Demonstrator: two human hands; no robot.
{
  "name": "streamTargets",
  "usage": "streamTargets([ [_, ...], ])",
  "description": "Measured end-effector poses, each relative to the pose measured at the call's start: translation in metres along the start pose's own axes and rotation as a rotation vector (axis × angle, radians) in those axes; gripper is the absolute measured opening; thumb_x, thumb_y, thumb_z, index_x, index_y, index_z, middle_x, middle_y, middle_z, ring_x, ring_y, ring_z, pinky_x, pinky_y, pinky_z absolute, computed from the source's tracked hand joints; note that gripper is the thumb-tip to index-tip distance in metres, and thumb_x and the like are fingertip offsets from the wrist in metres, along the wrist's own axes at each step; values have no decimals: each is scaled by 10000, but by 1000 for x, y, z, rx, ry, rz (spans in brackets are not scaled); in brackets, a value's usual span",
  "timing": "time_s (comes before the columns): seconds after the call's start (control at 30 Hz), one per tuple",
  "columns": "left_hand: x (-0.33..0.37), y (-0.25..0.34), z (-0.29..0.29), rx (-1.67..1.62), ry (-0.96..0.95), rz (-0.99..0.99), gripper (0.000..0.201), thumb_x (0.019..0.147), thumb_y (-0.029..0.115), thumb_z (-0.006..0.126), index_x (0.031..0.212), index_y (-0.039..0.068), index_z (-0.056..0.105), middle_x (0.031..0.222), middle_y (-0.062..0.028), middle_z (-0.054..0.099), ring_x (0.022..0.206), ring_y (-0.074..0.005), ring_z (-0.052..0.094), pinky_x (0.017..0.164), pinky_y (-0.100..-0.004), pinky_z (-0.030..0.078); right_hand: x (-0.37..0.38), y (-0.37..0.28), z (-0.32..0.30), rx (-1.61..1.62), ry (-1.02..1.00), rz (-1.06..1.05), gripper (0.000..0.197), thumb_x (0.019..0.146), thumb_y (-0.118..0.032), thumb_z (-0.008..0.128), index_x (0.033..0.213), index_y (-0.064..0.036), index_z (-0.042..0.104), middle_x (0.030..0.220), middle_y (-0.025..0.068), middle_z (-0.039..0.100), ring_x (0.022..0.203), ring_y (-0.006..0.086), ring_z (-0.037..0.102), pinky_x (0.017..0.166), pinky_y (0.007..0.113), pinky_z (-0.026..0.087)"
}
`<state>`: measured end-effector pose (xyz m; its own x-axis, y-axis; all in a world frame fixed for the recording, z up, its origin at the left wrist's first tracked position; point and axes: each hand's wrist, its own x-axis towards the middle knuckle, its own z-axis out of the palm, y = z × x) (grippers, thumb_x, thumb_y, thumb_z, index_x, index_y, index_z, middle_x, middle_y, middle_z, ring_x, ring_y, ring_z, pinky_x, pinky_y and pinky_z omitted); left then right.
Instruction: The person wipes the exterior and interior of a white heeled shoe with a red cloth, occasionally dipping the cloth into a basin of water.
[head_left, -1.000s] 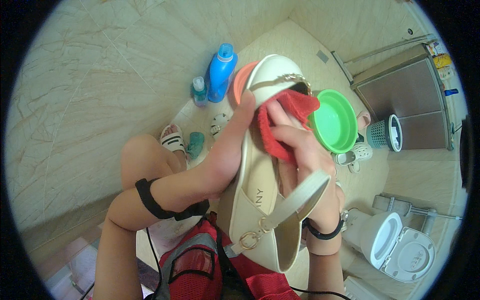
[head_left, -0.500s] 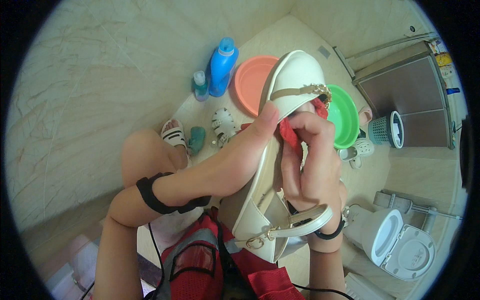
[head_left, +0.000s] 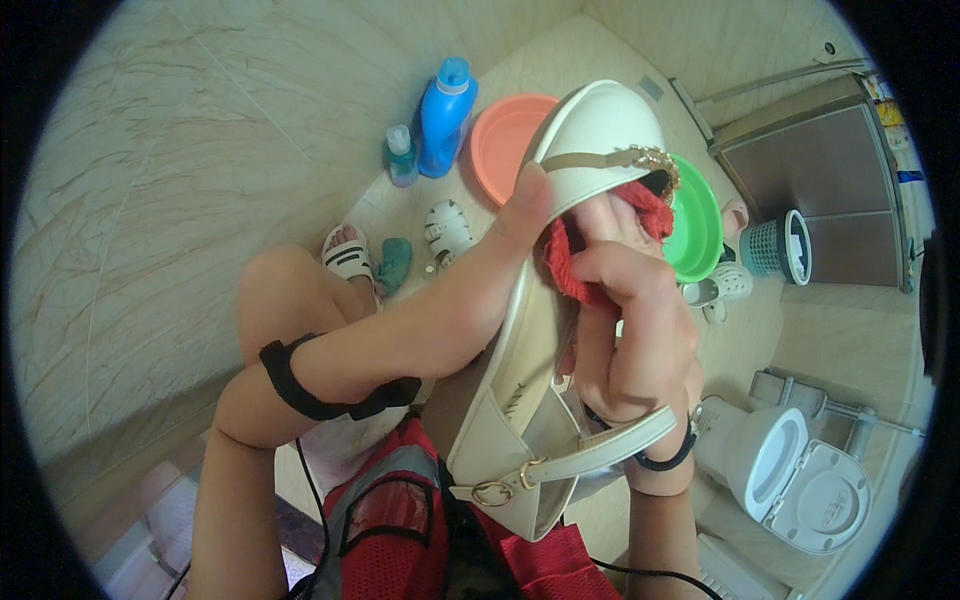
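A cream-white strapped shoe fills the middle, toe up and away, with a gold chain across its front and a buckled ankle strap at the heel. My left hand grips its left side, thumb pressed on the edge near the toe; the other fingers are hidden behind it. With bent fingers, my right hand holds a red cloth inside the shoe's opening. Its fingertips reach under the toe cap, where they are hidden. The ankle strap hangs over my right wrist.
Beyond the shoe stand a coral basin, a green basin, a blue bottle and a small teal bottle. A white sandal and a teal cloth lie near my foot. At right are a basket and a toilet.
My right fingers have gone deeper under the toe cap with the red cloth, and more of it shows spread around them. The shoe's toe has shifted slightly up and right.
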<state>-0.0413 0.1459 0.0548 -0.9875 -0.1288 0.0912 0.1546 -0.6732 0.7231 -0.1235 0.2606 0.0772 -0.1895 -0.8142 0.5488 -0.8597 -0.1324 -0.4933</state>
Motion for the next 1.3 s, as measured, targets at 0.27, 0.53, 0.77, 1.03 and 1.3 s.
streamTargets([
  [0.27,-3,1,-10,25,22,-69,716,930,570,147,1364,14,270,1324,-165,401,1216,-241,414,1045,-360,306,-1,-3,2,-24,12,33,264,729,163,502,935,0,513,924,154,609,804,307,618,774,331,472],
  [0.53,-1,1,-11,-51,99,-78,661,946,546,202,1251,-6,398,1167,-86,506,1032,-139,500,907,-270,408,-5,1,3,51,-29,-15,369,590,-2,615,936,-4,485,1101,234,551,902,376,576,795,418,441],
  [0.77,-3,5,-16,-86,35,-161,685,937,556,190,1326,15,345,1232,-154,497,1118,-223,507,984,-342,387,-9,-5,-1,92,-82,60,378,581,-14,637,936,-15,505,1110,196,567,904,353,586,818,433,437],
  [1.03,-7,6,-27,-63,30,-208,672,930,571,215,1264,25,420,1057,-134,586,856,-186,610,762,-297,506,-19,2,-1,466,-48,223,246,739,43,537,976,7,485,1057,210,591,838,281,611,776,353,485],
  [1.3,-2,11,-22,-105,81,-274,733,882,652,193,1119,33,506,781,-143,615,531,-220,609,493,-315,530,-8,16,-16,1558,139,556,209,880,-29,450,1074,29,395,1132,284,519,940,378,602,782,455,538],
])
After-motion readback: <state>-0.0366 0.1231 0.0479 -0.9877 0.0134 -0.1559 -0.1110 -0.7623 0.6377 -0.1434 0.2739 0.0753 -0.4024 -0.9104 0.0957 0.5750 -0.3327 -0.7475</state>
